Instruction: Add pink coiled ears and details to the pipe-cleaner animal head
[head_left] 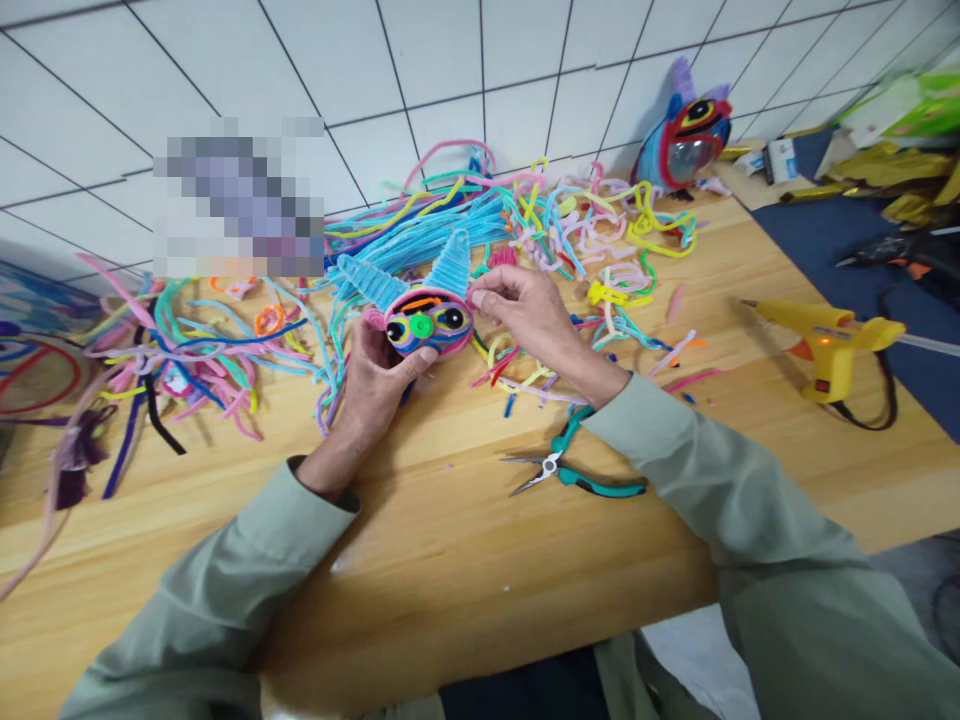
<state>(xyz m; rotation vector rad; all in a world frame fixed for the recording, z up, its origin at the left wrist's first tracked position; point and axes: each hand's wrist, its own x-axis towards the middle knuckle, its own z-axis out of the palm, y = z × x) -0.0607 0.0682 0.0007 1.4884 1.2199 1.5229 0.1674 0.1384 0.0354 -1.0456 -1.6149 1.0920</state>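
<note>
A pipe-cleaner animal head [429,342] with two tall light-blue ears, black-and-yellow eyes, a green round nose and a pink rim faces up. My left hand [375,375] grips its left and lower edge, thumb across the front. At its right edge, below the right ear, my right hand [529,315] pinches a small pink pipe-cleaner piece, mostly hidden by the fingertips. Teal-handled pliers [551,466] lie with jaws apart on the wooden table [442,580], below my right wrist.
Light-blue pipe cleaners [442,235] are bundled behind the head. Loose coloured pieces [202,365] spread to both sides. A yellow glue gun [832,345] with a lit orange light and a cord stands at right. Another finished-looking head [686,140] leans against the tiled wall [517,50].
</note>
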